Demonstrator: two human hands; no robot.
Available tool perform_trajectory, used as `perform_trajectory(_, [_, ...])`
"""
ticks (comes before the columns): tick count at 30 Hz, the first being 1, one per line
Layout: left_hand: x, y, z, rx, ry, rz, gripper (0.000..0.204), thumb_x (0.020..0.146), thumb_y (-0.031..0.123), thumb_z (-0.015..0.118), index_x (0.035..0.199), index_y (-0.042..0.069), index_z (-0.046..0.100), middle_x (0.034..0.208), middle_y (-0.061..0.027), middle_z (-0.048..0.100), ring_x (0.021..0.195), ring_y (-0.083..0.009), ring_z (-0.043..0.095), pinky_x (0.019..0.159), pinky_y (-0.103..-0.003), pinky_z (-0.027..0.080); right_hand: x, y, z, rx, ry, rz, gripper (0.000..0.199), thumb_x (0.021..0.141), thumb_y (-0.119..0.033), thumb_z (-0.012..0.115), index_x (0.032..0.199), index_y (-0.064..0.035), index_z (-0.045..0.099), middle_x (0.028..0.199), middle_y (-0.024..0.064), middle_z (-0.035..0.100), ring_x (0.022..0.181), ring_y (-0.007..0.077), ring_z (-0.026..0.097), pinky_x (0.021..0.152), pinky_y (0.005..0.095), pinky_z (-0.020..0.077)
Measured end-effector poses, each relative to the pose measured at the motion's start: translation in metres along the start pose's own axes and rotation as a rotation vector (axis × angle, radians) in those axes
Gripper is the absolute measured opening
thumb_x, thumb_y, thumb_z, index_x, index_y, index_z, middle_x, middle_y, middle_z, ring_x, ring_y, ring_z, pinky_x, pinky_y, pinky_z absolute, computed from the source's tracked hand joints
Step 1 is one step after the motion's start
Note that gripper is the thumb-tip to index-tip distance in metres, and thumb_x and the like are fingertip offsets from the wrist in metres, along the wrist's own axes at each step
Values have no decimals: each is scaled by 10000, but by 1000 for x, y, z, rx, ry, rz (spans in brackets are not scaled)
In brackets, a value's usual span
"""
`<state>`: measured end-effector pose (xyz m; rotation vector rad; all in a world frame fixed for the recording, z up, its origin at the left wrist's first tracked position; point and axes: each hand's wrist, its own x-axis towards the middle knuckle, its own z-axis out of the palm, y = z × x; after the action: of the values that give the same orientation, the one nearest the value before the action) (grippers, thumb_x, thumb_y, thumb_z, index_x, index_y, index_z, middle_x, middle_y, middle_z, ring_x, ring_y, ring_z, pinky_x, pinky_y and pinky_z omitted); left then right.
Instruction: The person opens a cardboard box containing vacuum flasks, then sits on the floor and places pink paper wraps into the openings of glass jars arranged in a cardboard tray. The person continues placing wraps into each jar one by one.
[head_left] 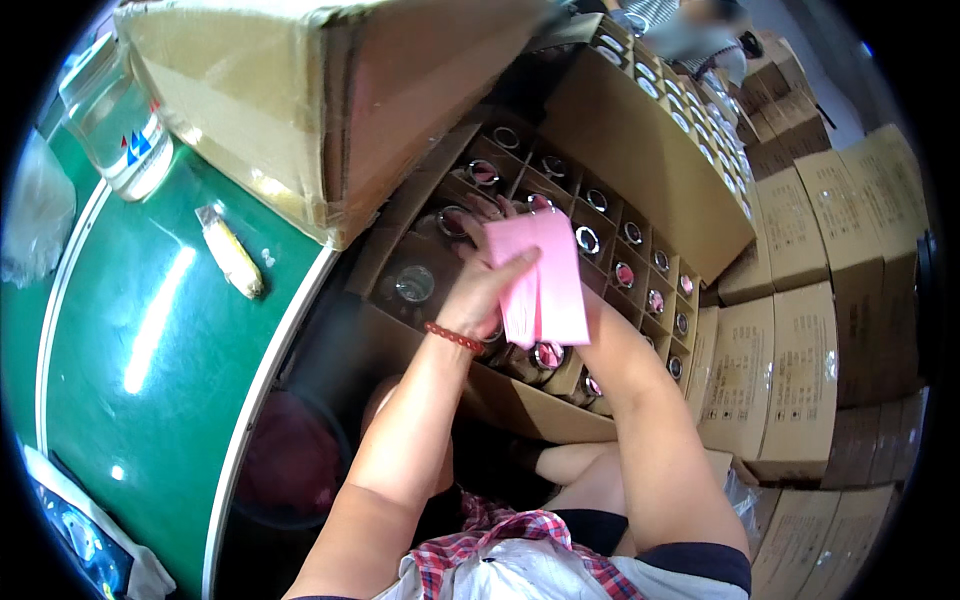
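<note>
Left hand (487,285), red bead bracelet at wrist, fingers closed on stack of pink slips (545,280) at frame centre. Right hand hidden behind slips; grip state cannot be told (only forearm visible). Slips held above open divided carton (520,400) of glass jars (414,284), one per cell. Closed cartons (800,370) stacked at right. Green table (150,340) at left carries clear bottle (115,120), upper left.
</note>
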<state>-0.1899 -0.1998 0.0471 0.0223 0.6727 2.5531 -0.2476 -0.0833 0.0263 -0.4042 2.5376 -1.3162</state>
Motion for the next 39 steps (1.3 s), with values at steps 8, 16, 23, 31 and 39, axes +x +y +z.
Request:
perform_trajectory(8, [-9, 6, -12, 104, 258, 189, 300, 870, 215, 621, 1061, -14, 587, 977, -81, 640, 849, -148, 615, 765, -260, 480, -111, -55, -14, 679, 450, 129, 523, 941, -352, 459, 1304, 20, 403, 1227, 117, 515, 1127, 182, 477, 914, 370, 430])
perform_trajectory(16, [-76, -19, -11, 230, 199, 60, 266, 919, 313, 529, 1050, 83, 559, 928, -5, 615, 836, -131, 595, 724, -287, 488, -173, -59, 27, -9, 789, 29, 188, 843, -98, 609, 993, 13, 633, 901, 99, 676, 754, 171, 633, 727, 268, 478])
perform_trajectory(23, [-144, -29, -13, -36, 286, 158, 378, 982, 223, 267, 1219, -7, 451, 1176, -148, 547, 1051, -261, 551, 910, -385, 461, -211, -109, 75, -313, 338, -426, 436, 741, -154, 667, 1159, -84, 566, 1315, 138, 465, 1250, 292, 417, 1018, 408, 373])
perform_trajectory(31, [-204, -25, 10, -88, 128, 104, 473, 950, 324, 414, 1253, -38, 423, 1239, -159, 517, 1112, -241, 519, 931, -361, 434, -244, -122, 91, -762, 430, -586, 310, 743, -50, 600, 1036, -130, 665, 1138, 56, 603, 1127, 286, 531, 925, 368, 473])
perform_trajectory(39, [-302, -18, -19, 349, 181, 77, 451, 942, 250, 468, 1334, 55, 358, 1275, -100, 482, 1027, -183, 570, 846, -310, 472, -255, -132, 83, -547, 459, -386, 219, 839, -52, 555, 1037, -100, 634, 931, 119, 656, 821, 275, 647, 697, 362, 520])
